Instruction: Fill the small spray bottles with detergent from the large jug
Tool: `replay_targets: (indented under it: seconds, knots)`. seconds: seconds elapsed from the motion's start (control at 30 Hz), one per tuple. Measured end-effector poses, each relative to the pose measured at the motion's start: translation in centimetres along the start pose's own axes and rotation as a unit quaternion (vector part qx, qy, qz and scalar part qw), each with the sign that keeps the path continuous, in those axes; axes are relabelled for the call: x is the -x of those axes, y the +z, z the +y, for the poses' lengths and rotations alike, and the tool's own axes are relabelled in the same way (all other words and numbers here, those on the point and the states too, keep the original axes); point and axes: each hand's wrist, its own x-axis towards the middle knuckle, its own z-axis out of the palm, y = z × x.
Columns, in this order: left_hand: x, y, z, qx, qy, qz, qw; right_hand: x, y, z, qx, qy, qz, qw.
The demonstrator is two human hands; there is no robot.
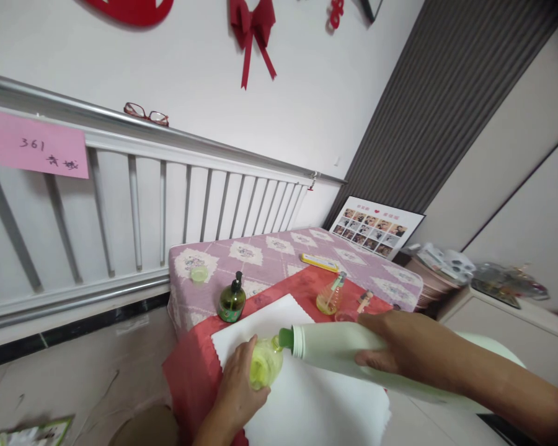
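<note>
My left hand (236, 384) is closed around a small clear yellow-green bottle (266, 364), which stands tilted over a white sheet (325, 406) with scalloped edges. In my right hand (395, 347) is a large pale green bottle (332, 347), tipped nearly level. Its darker green spout (286, 338) meets the mouth of the small bottle. Whether liquid is flowing I cannot tell. Behind the sheet stand a dark green pump bottle (232, 301) with a black top and a clear bottle (329, 296) with some yellow liquid in it.
A red cloth (190, 365) lies under the sheet, over a purple patterned table cover (279, 254). A small green dish (198, 274) and a yellow box (320, 262) sit farther back. A white radiator (177, 198) runs along the wall; a photo board (376, 227) leans at the far end.
</note>
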Motion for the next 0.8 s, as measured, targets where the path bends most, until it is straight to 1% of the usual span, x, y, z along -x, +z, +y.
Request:
replay_targets:
  seconds: [0.07,0.17,0.23,0.33,0.43,0.53,0.63,0.8]
  knots:
    - [0.0,0.1,-0.1,-0.003,0.001,0.000,1.000,0.2,0.5,0.4,-0.035,0.011,-0.002,0.999]
    - [0.1,0.2,-0.3,-0.006,0.002,0.004,1.000,0.3,1.3,1.6,-0.137,0.009,-0.014,0.990]
    - [0.2,0.3,-0.3,-0.006,0.001,0.004,1.000,0.0,1.8,2.7,-0.227,-0.005,-0.022,0.974]
    - [0.2,0.2,-0.3,-0.010,-0.002,0.002,1.000,-0.8,2.4,4.3,-0.337,0.004,-0.015,0.941]
    - [0.0,0.3,-0.3,-0.016,-0.002,-0.001,1.000,-2.0,3.2,5.2,-0.391,0.030,0.035,0.919]
    - [-0.1,0.4,-0.4,-0.026,-0.010,-0.007,1.000,-3.5,4.7,4.9,-0.435,0.040,0.114,0.892]
    - [0.0,0.3,-0.3,-0.031,-0.010,-0.007,0.999,-5.3,6.9,3.7,-0.473,0.062,0.205,0.854]
    - [0.1,0.4,-0.5,-0.038,-0.014,-0.017,0.999,-9.3,11.3,0.8,-0.521,0.083,0.288,0.799]
